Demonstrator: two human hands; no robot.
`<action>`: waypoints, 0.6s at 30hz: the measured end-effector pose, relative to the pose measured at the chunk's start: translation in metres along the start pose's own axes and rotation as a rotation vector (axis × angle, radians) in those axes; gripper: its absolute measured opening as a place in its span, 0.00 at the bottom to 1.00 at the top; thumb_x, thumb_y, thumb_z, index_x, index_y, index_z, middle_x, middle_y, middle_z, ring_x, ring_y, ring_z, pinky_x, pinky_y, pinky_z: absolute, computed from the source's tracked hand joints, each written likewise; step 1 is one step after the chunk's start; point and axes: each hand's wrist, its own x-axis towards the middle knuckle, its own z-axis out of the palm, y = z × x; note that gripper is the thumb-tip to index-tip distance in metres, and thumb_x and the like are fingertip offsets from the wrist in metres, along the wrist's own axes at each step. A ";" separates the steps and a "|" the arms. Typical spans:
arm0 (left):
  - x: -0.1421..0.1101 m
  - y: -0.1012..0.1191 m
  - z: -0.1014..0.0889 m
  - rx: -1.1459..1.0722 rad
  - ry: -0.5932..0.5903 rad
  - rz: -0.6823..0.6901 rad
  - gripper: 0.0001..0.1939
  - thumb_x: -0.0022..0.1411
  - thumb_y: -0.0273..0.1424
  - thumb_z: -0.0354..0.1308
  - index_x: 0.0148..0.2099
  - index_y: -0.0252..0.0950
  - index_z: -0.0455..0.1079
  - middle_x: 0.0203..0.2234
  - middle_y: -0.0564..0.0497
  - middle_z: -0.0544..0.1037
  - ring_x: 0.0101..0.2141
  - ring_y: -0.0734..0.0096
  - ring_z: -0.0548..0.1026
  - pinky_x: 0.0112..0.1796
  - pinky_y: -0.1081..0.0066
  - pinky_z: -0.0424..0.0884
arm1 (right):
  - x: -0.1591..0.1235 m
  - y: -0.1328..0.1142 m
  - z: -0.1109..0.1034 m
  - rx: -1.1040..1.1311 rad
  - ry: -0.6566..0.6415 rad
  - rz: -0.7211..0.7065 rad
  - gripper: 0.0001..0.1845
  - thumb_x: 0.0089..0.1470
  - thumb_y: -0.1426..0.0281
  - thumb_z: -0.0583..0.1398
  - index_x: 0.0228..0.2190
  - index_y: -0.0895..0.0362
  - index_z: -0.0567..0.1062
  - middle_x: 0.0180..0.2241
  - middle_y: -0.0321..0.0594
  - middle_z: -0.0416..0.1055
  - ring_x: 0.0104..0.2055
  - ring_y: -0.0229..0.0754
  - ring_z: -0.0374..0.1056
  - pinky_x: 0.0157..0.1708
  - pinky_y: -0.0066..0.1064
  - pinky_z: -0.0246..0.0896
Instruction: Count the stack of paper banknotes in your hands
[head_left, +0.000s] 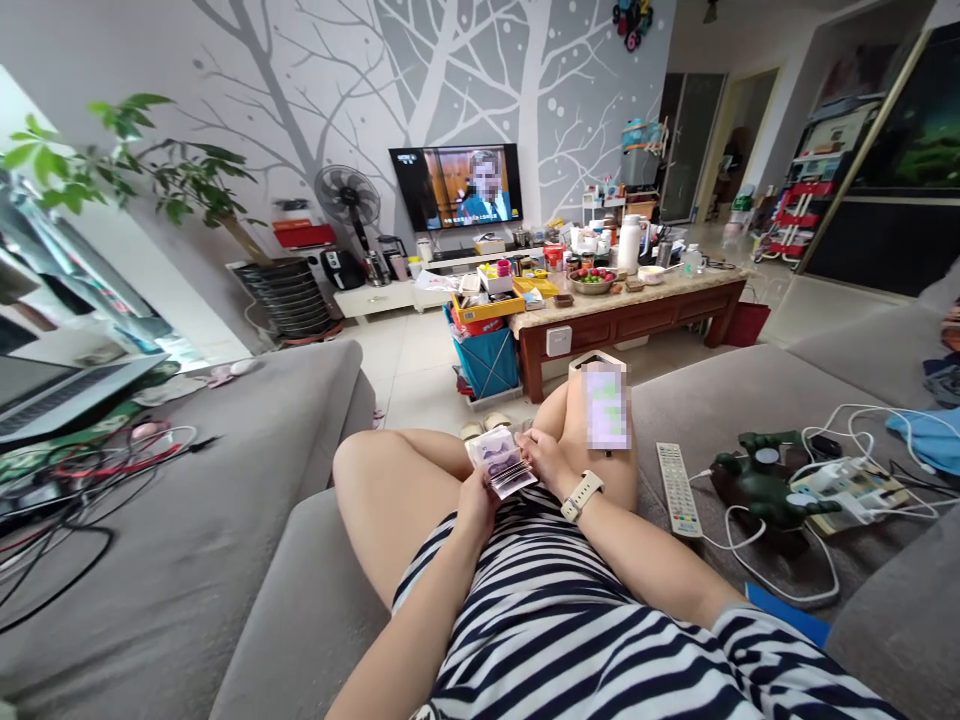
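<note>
A fanned stack of banknotes (496, 455), pale with purple-grey print, is held above my lap. My left hand (478, 500) is closed around the near left side of the stack. On the right, my right hand (544, 460) pinches the edge of the notes with its fingertips; a cream watch is on that wrist. A phone (607, 410) with a blurred screen rests on my right thigh, just beyond the right hand. The lower part of the stack is partly hidden by my left fingers.
On the grey sofa to the right lie a remote control (679, 490), a dark green figure (765, 485) and white cables. Black cables (67, 510) and a laptop (75, 395) are at left. Ahead stand a cluttered coffee table (630, 325), a blue bin (487, 362) and a television (457, 188).
</note>
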 end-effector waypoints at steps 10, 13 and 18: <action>0.004 -0.007 -0.007 -0.003 -0.014 -0.014 0.11 0.56 0.29 0.57 0.40 0.29 0.72 0.28 0.43 0.80 0.29 0.67 0.79 0.35 0.69 0.76 | -0.005 -0.001 0.001 -0.086 0.039 -0.043 0.19 0.41 0.56 0.66 0.20 0.57 0.66 0.19 0.30 0.59 0.23 0.35 0.53 0.24 0.28 0.48; 0.004 -0.006 -0.006 -0.002 -0.002 -0.017 0.10 0.56 0.30 0.57 0.39 0.29 0.72 0.27 0.44 0.80 0.28 0.67 0.79 0.34 0.69 0.76 | -0.005 0.001 0.001 -0.093 0.031 -0.051 0.20 0.41 0.56 0.66 0.20 0.57 0.66 0.19 0.30 0.59 0.23 0.34 0.53 0.25 0.28 0.49; 0.002 -0.005 -0.005 -0.009 0.009 -0.017 0.10 0.57 0.31 0.57 0.39 0.29 0.72 0.27 0.44 0.80 0.29 0.67 0.79 0.34 0.69 0.76 | -0.008 -0.001 0.000 -0.085 -0.003 -0.053 0.20 0.40 0.56 0.67 0.20 0.57 0.66 0.19 0.29 0.59 0.23 0.34 0.54 0.25 0.28 0.50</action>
